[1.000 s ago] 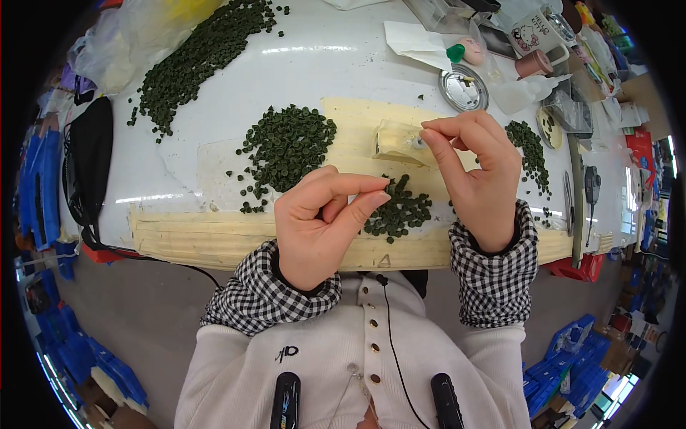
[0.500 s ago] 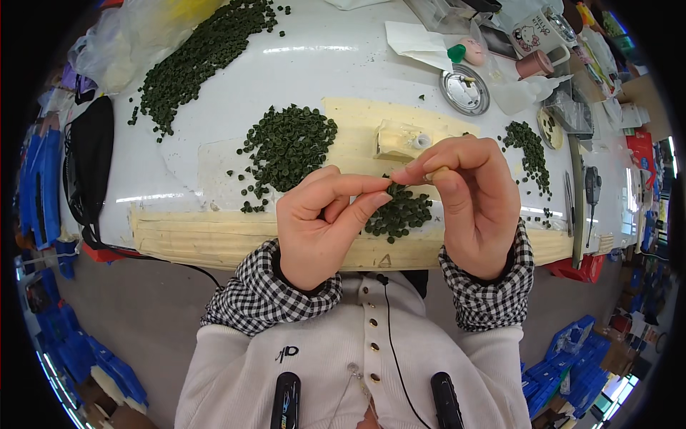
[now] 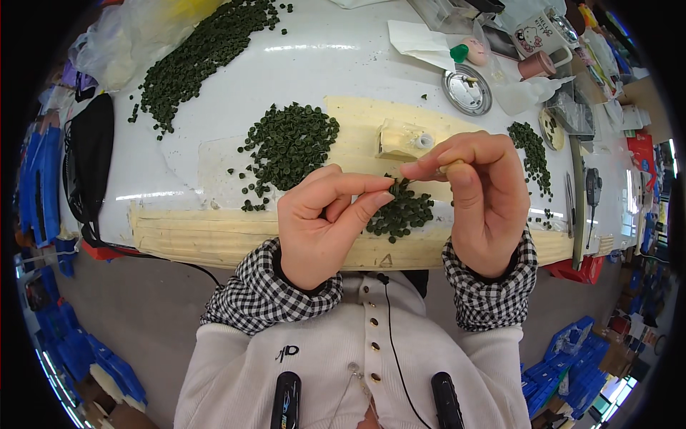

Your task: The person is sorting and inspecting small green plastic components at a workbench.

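Note:
My left hand [image 3: 318,225] is closed in a pinch, its thumb and forefinger pressed together over the small near pile of dark green pieces [image 3: 400,214]. Whatever sits between those fingertips is too small to tell from the pile behind. Just to the right, my right hand [image 3: 486,204] is also pinched, fingers curled, with something tiny and pale at the thumb tip that I cannot make out. A small gap separates the two hands' fingertips. Beyond them stands a clear, yellowish block-shaped holder [image 3: 400,140] with a white nozzle-like piece [image 3: 424,140] at its right end.
A larger heap of green pieces [image 3: 289,143] lies left of my hands, and a long heap [image 3: 193,68] stretches far left. Another strip [image 3: 530,154] is at right. Round metal dish [image 3: 466,89], folded white paper [image 3: 420,43], mug [image 3: 539,36] and black mask [image 3: 89,161] surround the work area.
My right hand has shifted slightly right, widening the gap between the fingertips. My left hand stays almost in place, still pinched.

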The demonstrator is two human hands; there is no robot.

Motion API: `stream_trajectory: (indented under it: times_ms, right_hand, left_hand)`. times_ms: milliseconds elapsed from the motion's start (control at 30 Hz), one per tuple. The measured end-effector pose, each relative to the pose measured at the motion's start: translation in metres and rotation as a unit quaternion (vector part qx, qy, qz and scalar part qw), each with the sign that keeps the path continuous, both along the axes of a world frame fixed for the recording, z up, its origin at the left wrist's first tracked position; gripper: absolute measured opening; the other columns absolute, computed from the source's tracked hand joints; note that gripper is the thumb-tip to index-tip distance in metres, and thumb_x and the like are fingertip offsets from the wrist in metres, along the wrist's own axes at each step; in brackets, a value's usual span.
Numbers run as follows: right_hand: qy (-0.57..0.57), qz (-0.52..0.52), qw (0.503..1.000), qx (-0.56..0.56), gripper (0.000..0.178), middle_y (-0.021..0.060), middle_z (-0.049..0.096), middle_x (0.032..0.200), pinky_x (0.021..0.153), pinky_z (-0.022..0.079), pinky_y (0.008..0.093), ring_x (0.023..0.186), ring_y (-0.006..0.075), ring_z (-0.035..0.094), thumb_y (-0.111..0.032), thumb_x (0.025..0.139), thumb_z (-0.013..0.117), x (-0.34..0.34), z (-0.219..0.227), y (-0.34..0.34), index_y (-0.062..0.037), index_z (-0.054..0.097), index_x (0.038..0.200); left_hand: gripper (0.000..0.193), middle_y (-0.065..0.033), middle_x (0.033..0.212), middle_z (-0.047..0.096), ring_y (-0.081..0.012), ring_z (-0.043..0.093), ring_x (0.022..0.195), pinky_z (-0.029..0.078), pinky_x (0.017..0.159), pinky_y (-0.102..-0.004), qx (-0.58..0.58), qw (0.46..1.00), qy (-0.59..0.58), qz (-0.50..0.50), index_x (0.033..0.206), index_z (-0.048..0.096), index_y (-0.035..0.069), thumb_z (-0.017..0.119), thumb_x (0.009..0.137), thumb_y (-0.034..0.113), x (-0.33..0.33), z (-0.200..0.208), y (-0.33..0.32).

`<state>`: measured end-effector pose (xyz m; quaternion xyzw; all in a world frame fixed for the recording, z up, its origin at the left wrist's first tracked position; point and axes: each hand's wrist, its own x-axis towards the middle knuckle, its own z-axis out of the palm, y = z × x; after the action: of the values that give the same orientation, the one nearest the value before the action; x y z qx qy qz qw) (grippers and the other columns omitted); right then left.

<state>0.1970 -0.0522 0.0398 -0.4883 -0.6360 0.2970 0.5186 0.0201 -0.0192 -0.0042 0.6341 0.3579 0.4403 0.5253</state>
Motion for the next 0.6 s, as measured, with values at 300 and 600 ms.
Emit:
stream_trajectory:
  times_ms: [300, 600]
  right_hand:
    - [-0.272, -0.158, 0.943, 0.111, 0.008, 0.0110, 0.059, 0.080, 0.062, 0.047, 0.0311, 0.070, 0.0268, 0.059, -0.001, 0.082, 0.063, 0.015, -0.013, 0.023, 0.0011, 0.059, 0.089]
    - [-0.239, -0.152, 0.958, 0.049, 0.020, 0.0113, 0.060, 0.085, 0.065, 0.047, 0.0313, 0.076, 0.0249, 0.059, 0.003, 0.076, 0.067, 0.002, 0.000, -0.007, -0.0009, 0.066, 0.095]
  left_hand:
    - [0.018, 0.0057, 0.058, 0.030, -0.0044, 0.030, 0.053, 0.026, 0.050, -0.0202, 0.011, 1.000, -0.009, 0.005, 0.094, 0.071, 0.003, 0.071, 0.076, -0.002, 0.001, -0.003, 0.001]
    - [0.018, 0.0056, 0.058, 0.031, -0.0038, 0.031, 0.053, 0.027, 0.050, -0.0200, 0.004, 1.000, -0.028, 0.013, 0.094, 0.070, 0.002, 0.071, 0.077, -0.002, 0.001, -0.005, 0.001]
